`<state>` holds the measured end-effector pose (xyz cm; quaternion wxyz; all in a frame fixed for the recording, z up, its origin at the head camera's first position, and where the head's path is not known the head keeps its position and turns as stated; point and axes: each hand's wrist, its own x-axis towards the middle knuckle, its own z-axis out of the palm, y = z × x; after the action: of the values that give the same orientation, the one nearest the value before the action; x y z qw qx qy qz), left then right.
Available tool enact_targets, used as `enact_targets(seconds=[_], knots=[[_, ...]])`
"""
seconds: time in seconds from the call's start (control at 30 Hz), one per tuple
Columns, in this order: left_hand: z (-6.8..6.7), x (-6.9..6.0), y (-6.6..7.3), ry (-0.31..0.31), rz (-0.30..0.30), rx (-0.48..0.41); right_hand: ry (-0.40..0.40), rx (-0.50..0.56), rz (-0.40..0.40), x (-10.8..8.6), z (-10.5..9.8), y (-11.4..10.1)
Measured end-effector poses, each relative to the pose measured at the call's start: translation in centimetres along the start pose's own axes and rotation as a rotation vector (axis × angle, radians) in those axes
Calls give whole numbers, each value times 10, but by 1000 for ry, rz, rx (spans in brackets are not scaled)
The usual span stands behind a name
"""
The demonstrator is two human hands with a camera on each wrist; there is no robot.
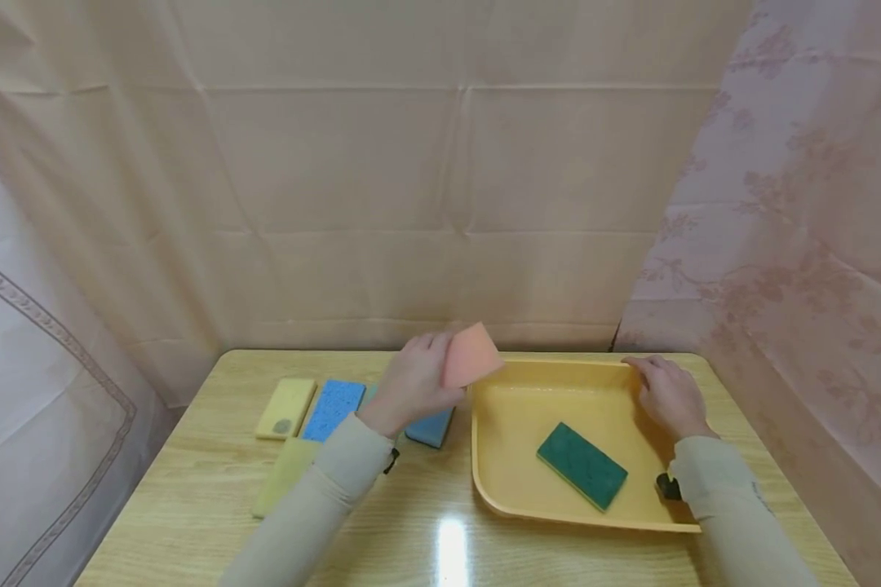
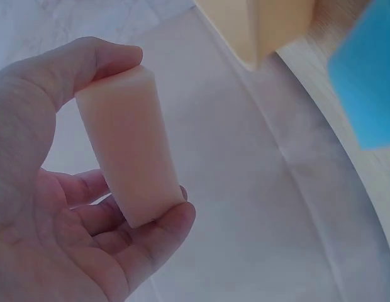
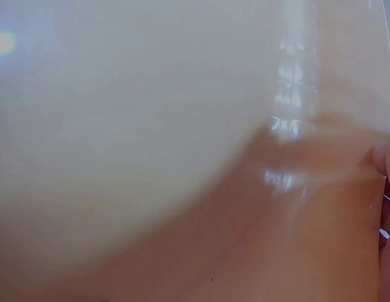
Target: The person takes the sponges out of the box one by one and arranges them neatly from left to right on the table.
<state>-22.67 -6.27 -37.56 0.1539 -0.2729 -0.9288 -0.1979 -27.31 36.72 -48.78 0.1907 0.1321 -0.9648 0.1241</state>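
Observation:
My left hand (image 1: 414, 377) pinches a pink sponge (image 1: 473, 356) in the air beside the left rim of a yellow plastic tray (image 1: 510, 440). In the left wrist view the sponge (image 2: 129, 145) sits between the thumb on one end and the fingertips on the other. My right hand (image 1: 673, 397) grips the tray's right rim near the far corner. The right wrist view has only part of its fingers (image 3: 385, 160) at the tray wall. Inside the tray lies a sponge with a dark green top (image 1: 582, 465) and a yellow edge.
Left of the tray lie a yellow sponge (image 1: 285, 408) with a grey spot, a speckled blue sponge (image 1: 335, 408), a yellow-green sponge (image 1: 285, 475) partly behind the left sleeve, and a blue sponge (image 1: 430, 427) below the left hand. Curtains hang behind the wooden table (image 1: 191, 489).

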Motion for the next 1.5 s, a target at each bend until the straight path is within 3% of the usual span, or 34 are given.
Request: enact_targets(seconds=[0.4,0.7,0.9,1.13,1.5], knots=[[-1,-57,-36,32,-195,-106,1,1,-15,3,-4,-1],[-3,-103,-45,49,-336,-85,14,7,-8,3,-6,0],[-4,-130,-47,89,-340,1,5,17,4,2,-5,0],[-5,-158,-46,114,-388,68,13,16,-13,2,-4,-1],[-5,-196,-43,168,-379,236,14,25,-22,1,-3,-2]])
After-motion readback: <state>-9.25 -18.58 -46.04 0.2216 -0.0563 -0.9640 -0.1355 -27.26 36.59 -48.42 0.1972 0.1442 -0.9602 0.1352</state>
